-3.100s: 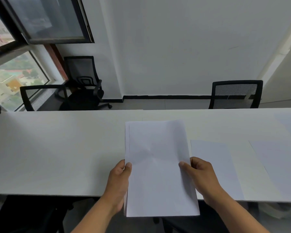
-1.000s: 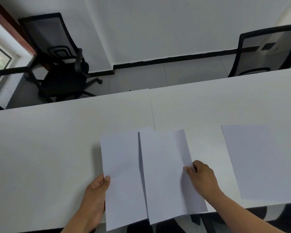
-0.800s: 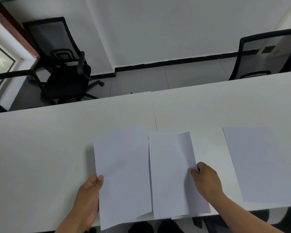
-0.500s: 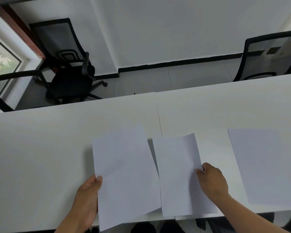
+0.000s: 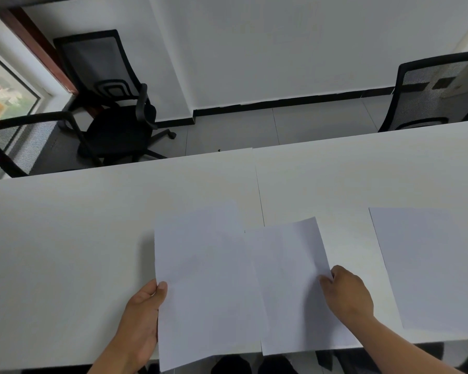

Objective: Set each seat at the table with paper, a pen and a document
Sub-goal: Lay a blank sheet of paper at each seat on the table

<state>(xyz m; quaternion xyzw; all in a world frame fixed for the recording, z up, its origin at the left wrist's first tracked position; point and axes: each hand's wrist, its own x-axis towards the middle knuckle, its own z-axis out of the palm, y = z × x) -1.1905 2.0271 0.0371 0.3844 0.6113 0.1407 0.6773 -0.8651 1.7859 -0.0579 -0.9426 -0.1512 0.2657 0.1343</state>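
- Left hand (image 5: 141,317) pinching left edge of plain white paper sheet (image 5: 203,282), thumb on top, other fingers curled under; sheet lifted off long white table (image 5: 92,225), near end hanging past front edge.
- Right hand (image 5: 347,295) gripping right edge of second white sheet, faintly creased (image 5: 289,287), thumb on top, fingers curled; this one low over the tabletop, near end also past the edge.
- Left sheet overlapping the right one along the middle seam (edge hard to trace, white on white).
- Third white sheet (image 5: 427,265) lying flat on table to the right, well apart from both hands, likely a seat already papered.
- Step in hand, as judged: separating the two sheets and laying one at this seat.
- To do well: pull apart sideways so the sheets don't drag each other, lower flat, square to table edge, push fully onto the table so nothing overhangs.
- Light grip only; paper creases easily.
- No pen or document anywhere in view; that part of the task looks undone.
- Hidden: fingers under both sheets, near corners of held sheets cut by frame bottom, third sheet's right side cut off.
- Can't tell whether either held sheet is single or several stacked.
- Black mesh office chairs (image 5: 114,103) beyond the table, partly cut off; seat count unclear.
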